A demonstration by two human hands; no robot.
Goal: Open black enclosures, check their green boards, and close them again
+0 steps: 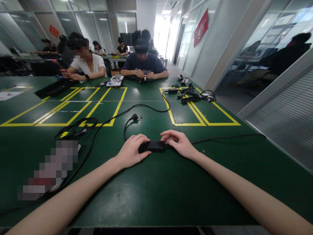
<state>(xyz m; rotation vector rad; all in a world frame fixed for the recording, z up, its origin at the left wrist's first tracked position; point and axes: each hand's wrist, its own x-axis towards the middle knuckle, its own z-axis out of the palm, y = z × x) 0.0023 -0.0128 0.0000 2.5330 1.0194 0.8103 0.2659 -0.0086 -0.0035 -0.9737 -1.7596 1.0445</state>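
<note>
A black power adapter [156,146] lies flat on the green table in front of me. My left hand [134,149] grips its left end, fingers along the far edge and thumb along the near edge. By the right end is my right hand [177,143], its fingers loosely curved and apart over the cable; whether a fingertip touches the adapter is hard to see. A black cable [207,139] runs from under my right hand toward the table's right edge. Beyond my left hand, a short cord ends in a black plug [134,117].
A power strip [55,186], mostly blurred out, lies at left beside a coiled black cable [84,127]. A long cable [137,105] crosses the table. Yellow tape [144,124] is absent here; black adapters and cables [189,94] lie at far right. Two people [144,62] work opposite.
</note>
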